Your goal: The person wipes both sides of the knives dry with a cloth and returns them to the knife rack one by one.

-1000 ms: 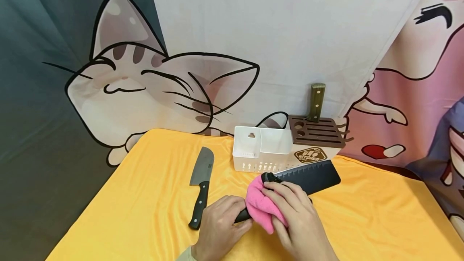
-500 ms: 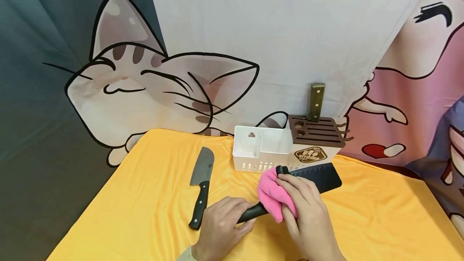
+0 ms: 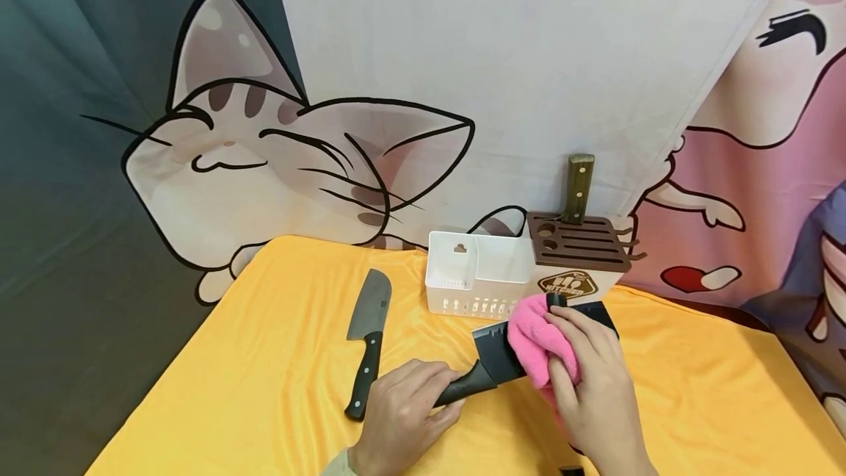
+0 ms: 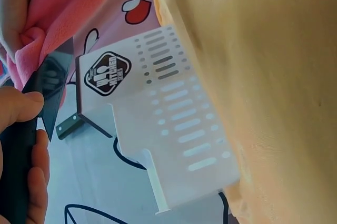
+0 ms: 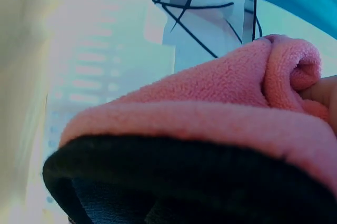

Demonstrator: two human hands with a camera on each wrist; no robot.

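Observation:
A black cleaver (image 3: 496, 355) is gripped by its handle in my left hand (image 3: 405, 411), blade slanting up to the right. My right hand (image 3: 598, 380) holds a folded pink cloth (image 3: 538, 336) over the middle of the blade. Blade shows on both sides of the cloth, a dark tip to the right. In the left wrist view, fingers and thumb curl round the cleaver's black handle (image 4: 15, 166), with the fuzzy cloth (image 4: 63, 13) against the blade. The right wrist view is filled largely by the cloth (image 5: 210, 84) and its black edging; only a little of a finger shows.
Behind the cleaver stands a white knife holder (image 3: 471, 303) with a brown slotted top and a green-handled knife (image 3: 579, 186) in it. A black-handled knife (image 3: 371, 336) lies left on the yellow tablecloth (image 3: 264, 358). A small black thing (image 3: 571, 471) shows at the bottom edge.
My right hand has slid the cloth rightward, from near the cleaver's handle to mid-blade, uncovering the blade's handle end. My left hand keeps its grip and has barely moved.

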